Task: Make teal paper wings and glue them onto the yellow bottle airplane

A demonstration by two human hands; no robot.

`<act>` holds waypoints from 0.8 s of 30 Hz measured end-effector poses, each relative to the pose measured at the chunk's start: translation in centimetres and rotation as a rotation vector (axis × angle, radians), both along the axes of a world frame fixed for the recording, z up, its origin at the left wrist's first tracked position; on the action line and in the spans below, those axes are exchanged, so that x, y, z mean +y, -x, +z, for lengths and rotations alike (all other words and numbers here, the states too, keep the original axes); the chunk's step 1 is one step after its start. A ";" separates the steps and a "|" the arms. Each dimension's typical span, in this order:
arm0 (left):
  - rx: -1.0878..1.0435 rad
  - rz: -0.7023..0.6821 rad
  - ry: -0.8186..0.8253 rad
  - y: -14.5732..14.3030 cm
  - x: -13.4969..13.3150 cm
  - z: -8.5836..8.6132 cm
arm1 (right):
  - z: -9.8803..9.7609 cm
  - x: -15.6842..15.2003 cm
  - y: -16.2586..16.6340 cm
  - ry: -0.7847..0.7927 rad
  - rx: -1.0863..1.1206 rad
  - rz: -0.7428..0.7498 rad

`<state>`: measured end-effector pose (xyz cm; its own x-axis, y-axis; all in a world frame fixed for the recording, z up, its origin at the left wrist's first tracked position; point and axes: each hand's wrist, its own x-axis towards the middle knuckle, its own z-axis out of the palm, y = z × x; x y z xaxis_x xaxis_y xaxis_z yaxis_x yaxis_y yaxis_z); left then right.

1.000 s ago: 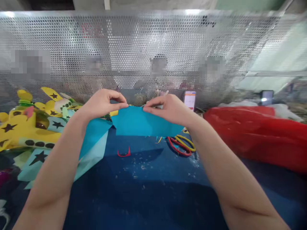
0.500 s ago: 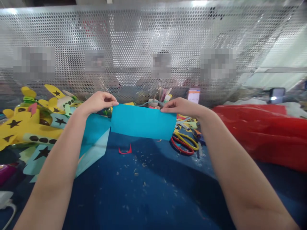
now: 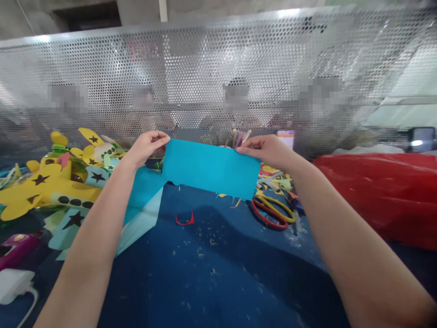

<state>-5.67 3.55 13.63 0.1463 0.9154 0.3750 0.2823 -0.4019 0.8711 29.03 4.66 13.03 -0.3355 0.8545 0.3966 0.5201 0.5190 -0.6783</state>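
Observation:
A rectangular sheet of blue paper hangs above the table, held by its top edge. My left hand pinches its upper left corner. Near the upper right, my right hand pinches the same edge between thumb and fingers. Below the sheet's right end lie scissors with one red and one yellow handle loop; their blades are hidden. Larger blue and pale blue sheets lie beside my left forearm. A small curved red scrap rests on the table under the held paper.
Yellow plane-shaped crafts with black stars crowd the left. A white charger and a purple tool sit at front left. Paper scraps, a phone and a red plastic bag are to the right. A perforated metal screen stands behind.
The view has shifted, so the table things appear further right and slightly lower. Both hands still hold the blue paper, which now slopes down to the right a bit more.

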 end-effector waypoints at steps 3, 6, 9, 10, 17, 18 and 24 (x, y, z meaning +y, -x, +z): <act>-0.132 -0.119 0.129 0.4 0.5 -0.4 | 0.2 -0.2 0.4 -0.048 0.120 -0.052; -0.119 -0.169 0.233 0.3 0.4 -0.6 | 0.3 -0.5 0.7 -0.045 0.188 -0.047; -0.116 -0.261 0.243 -0.2 0.3 -0.7 | 0.3 -0.8 0.9 0.035 0.203 0.011; -0.125 -0.295 0.234 -0.3 0.3 -0.7 | 0.4 -0.9 0.9 0.121 0.206 0.065; -0.096 -0.506 0.239 -0.8 -0.3 -0.5 | 0.0 -1.7 1.8 0.814 0.138 0.552; -0.084 -0.523 0.245 -1.0 -0.5 -0.4 | -0.3 -1.8 2.2 0.809 0.118 0.541; 0.012 -0.596 0.292 -2.3 -2.0 0.6 | -1.5 -2.7 4.8 0.685 0.168 0.508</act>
